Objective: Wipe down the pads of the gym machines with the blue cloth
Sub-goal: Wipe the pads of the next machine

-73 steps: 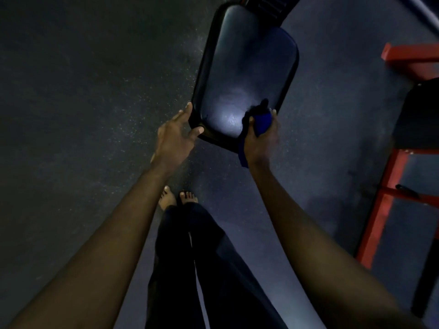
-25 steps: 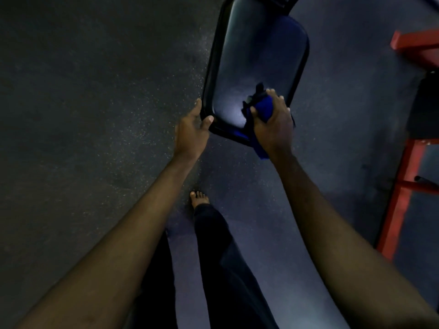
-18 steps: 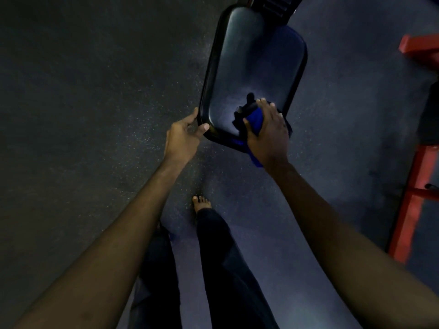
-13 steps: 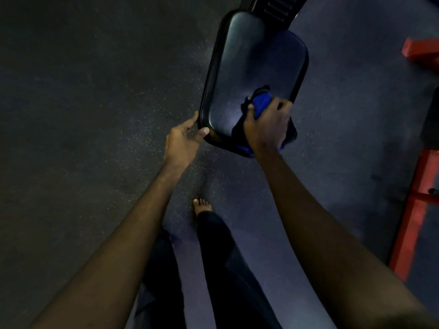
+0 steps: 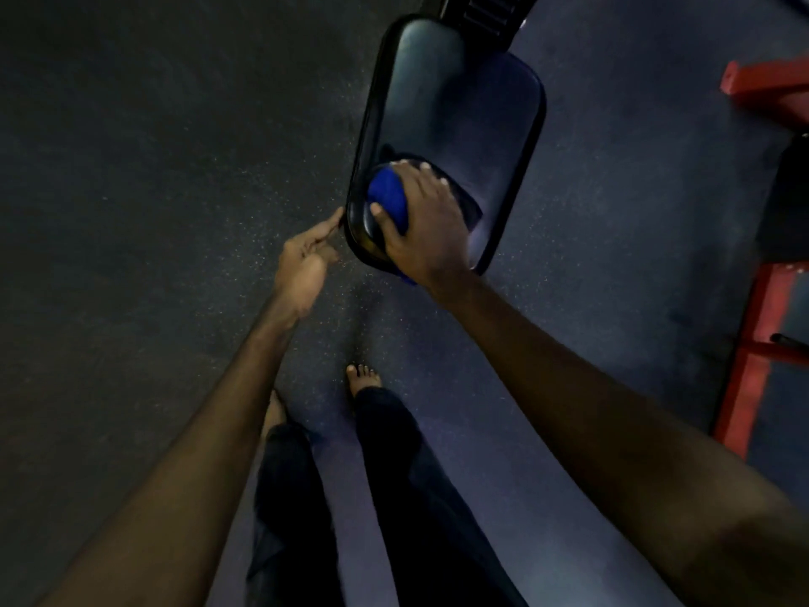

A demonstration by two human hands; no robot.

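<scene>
Blue cloth (image 5: 387, 199) sits bunched at the near-left corner of the black pad (image 5: 459, 102), clutched under my right hand (image 5: 427, 230), thumb hooked around it. My left hand (image 5: 304, 260), fingers loose and straight, touches the pad's outer edge. Dark floor (image 5: 153, 190) spreads left; a red frame (image 5: 744, 365) stands well right.

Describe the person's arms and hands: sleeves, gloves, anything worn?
The left arm and right arm are bare as far up as the frame shows, with no sleeve in view. The left hand and right hand are bare too, with no gloves. In this dim light I can make out no watch, ring or wristband.
</scene>
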